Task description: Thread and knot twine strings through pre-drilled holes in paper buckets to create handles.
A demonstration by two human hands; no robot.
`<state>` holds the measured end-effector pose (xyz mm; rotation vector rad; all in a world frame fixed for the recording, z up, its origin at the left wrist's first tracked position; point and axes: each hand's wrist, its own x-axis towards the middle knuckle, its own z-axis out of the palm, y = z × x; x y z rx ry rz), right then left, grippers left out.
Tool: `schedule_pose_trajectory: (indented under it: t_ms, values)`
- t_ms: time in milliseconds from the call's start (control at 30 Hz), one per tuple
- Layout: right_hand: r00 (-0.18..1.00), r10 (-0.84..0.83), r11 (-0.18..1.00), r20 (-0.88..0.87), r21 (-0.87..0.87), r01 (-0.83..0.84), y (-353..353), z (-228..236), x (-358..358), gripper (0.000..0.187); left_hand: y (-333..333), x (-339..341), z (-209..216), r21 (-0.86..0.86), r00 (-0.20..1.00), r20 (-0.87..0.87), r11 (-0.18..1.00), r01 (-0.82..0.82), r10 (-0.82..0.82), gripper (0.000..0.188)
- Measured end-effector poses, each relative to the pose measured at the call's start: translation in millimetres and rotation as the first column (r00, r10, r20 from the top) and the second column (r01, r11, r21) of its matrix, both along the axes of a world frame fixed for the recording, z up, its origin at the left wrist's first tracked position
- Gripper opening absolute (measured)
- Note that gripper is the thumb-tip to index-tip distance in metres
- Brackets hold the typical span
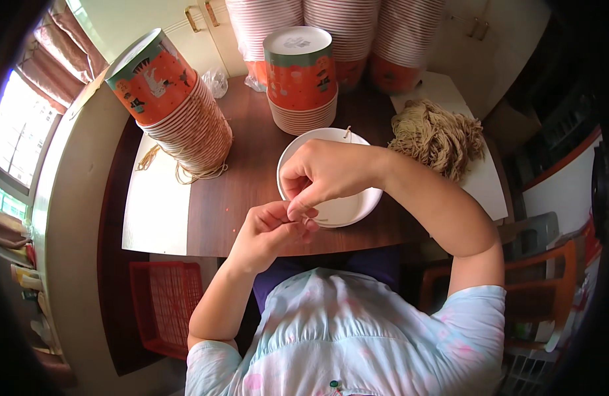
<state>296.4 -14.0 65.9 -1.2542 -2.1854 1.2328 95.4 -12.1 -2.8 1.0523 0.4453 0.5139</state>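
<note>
White tub (369, 210): upright, interior partly hidden by right hand (322, 170), its fingertips together. Left hand (268, 231): finger and thumb clamped on cord (323, 220). Orange tubs (301, 86): nested, inverted

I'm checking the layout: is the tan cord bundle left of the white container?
No, the cord bundle lies right of the container.

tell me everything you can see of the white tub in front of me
The tub is round and open, its inside smooth and white, perhaps coated paper, with a pale rim. Its mouth faces up, over the brown table. A short cord shows at its far rim. Your right hand hides part of it; whether either hand touches it is unclear.
</note>
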Motion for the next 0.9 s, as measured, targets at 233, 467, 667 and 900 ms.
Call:
schedule_pose_trajectory:
  t_ms: [233, 467, 667, 900]
  values:
    - [0.935, -0.354, 0.513, -0.039, 0.827, 0.229, -37.5, -15.5, -0.9, 0.013, -2.7, -3.9, -5.5, 0.122, 0.995, -0.024, 0.988, -0.096, 0.1, 0.014]
    - [0.897, -0.44, 0.589, 0.032, 0.765, 0.261, -83.1, -34.7, -18.6, 0.02, -7.7, -3.3, -0.6, 0.277, 0.985, -0.086, 0.954, -0.118, 0.147, 0.012]
    - [0.87, -0.492, 0.61, -0.048, 0.694, 0.383, -89.6, -34.5, -28.6, 0.018, -8.0, -10.2, -7.2, 0.298, 0.986, -0.036, 0.943, -0.147, 0.165, 0.012]
    - [0.857, -0.516, 0.593, -0.013, 0.716, 0.368, -91.3, -41.9, -32.6, 0.013, -10.2, -10.2, -6.3, 0.259, 0.986, 0.0, 0.953, -0.159, 0.164, 0.008]
